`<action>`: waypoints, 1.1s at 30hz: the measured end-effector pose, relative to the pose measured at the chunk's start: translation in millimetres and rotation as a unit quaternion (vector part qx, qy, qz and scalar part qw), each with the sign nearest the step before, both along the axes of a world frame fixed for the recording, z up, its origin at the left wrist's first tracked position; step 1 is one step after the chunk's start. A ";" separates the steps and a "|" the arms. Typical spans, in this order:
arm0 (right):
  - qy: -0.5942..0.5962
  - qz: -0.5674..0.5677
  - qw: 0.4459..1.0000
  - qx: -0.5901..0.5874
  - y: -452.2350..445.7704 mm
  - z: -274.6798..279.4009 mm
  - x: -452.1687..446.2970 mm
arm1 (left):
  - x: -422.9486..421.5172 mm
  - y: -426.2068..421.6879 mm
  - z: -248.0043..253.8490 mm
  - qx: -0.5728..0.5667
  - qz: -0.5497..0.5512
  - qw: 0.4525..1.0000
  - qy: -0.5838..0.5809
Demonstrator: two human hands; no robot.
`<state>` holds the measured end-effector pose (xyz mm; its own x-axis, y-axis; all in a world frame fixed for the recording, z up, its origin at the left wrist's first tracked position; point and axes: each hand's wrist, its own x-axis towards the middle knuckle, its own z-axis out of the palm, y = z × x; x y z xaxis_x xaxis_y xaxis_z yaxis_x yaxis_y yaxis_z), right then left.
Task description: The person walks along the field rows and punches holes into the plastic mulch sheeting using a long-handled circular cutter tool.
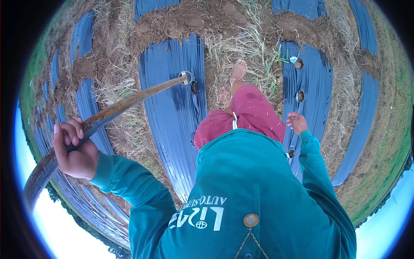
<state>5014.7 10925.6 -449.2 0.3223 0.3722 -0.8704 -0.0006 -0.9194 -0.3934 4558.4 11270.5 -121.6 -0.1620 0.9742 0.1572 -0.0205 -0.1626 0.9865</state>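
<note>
My left hand (74, 146) is wrapped round a long, brown, worn pole (116, 105). The pole slants from the lower left up to a round metal ring (186, 77) at its far end. That ring is at a strip of dark plastic sheeting (166, 108), right beside a hole (194, 87) in it. On the other side, my right hand (297, 122) hangs over a second plastic-covered strip (307, 112), fingers loosely curled and nothing visible in them. Several holes with soil, such as one hole (300, 96), pierce this second strip.
Dry straw (235, 43) and bare soil (172, 23) lie between the plastic-covered rows. My bare foot (239, 69) stands on the straw between two strips. A small pale scrap (293, 59) lies by the upper right hole. More covered rows (88, 103) run along both sides.
</note>
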 end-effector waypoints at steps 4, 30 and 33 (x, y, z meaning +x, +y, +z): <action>-0.008 -0.013 1.000 0.019 22.6 4.6 8.3 | -8.2 16.5 34.4 0.026 -0.019 0.999 -0.023; -0.006 0.013 1.000 -0.011 23.4 25.2 29.0 | 43.6 22.4 -38.4 0.020 0.094 0.995 -0.004; -0.008 0.002 1.000 -0.008 31.1 30.0 27.0 | 41.9 26.8 -39.7 0.018 0.081 0.997 -0.004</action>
